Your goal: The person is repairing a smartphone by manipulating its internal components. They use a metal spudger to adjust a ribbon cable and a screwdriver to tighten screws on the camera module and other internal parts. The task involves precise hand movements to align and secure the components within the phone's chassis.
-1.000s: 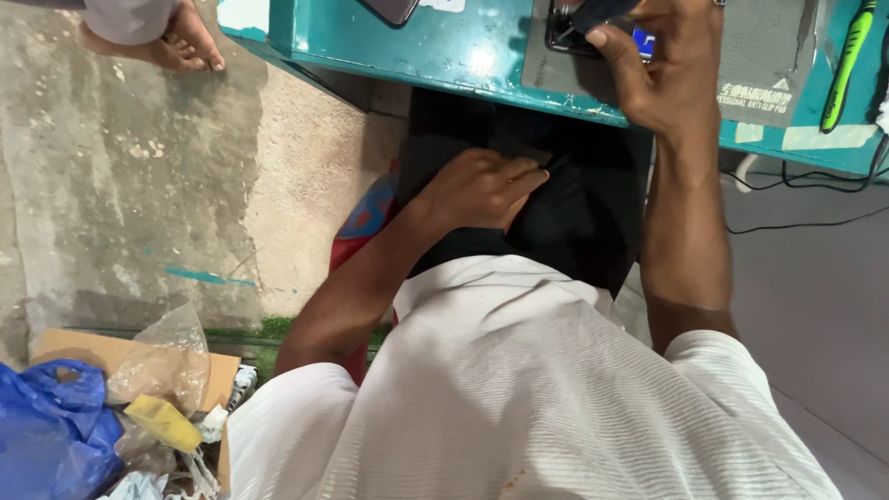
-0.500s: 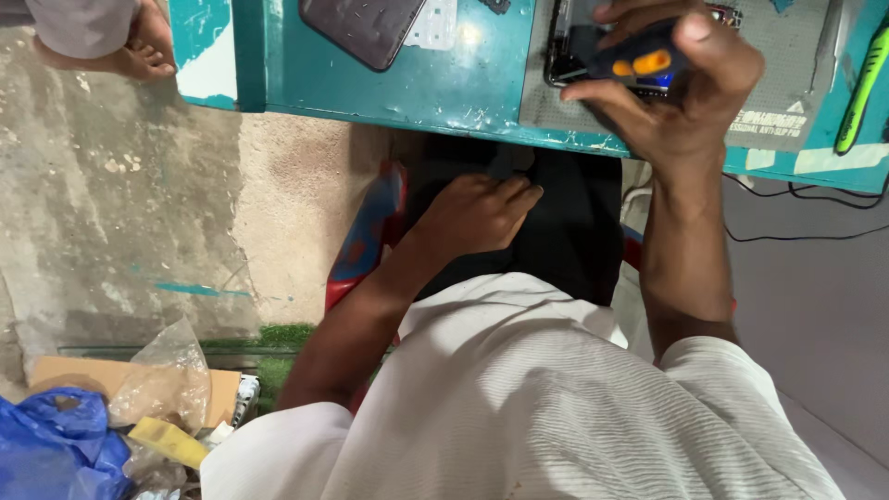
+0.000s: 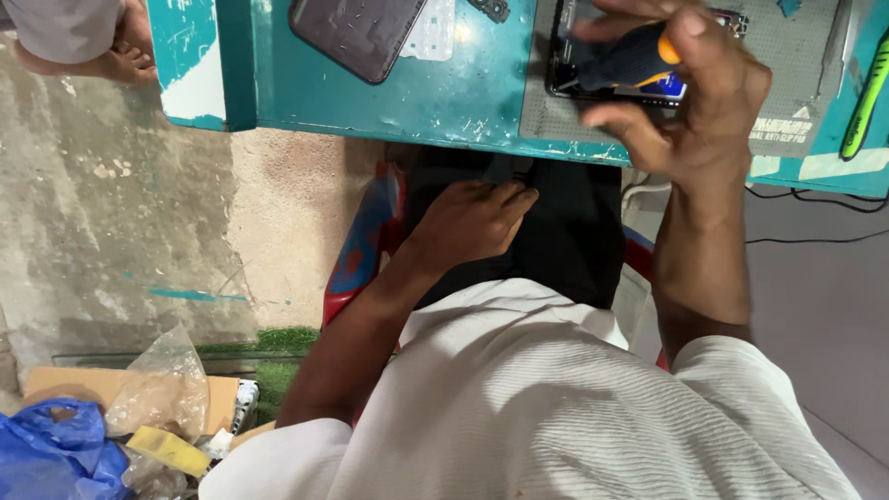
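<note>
- Where the teal table (image 3: pixel 389 93) runs across the top of the frame, a dark phone back cover (image 3: pixel 356 32) lies face up at upper centre, well apart from your work.
- Grey anti-slip mat (image 3: pixel 796 65) covers the table's upper right; a green tool (image 3: pixel 866 97) lies just past its right edge.
- Opened phone (image 3: pixel 569 65) sits on the mat, partly hidden by your right hand (image 3: pixel 690 102).
- Another person's bare foot (image 3: pixel 125 51) shows at the upper left corner, on the concrete floor.
- Blue bag (image 3: pixel 56 449) and clear plastic bag (image 3: pixel 162 393) lie on cardboard, lower left.
- Your right hand is raised over the phone, fingers curled and pinching a screwdriver (image 3: pixel 630 60) with black-and-orange handle; the tip is blurred.
- Your left hand (image 3: pixel 472 218) rests palm down on your dark trousers at centre, fingers together, holding nothing.
</note>
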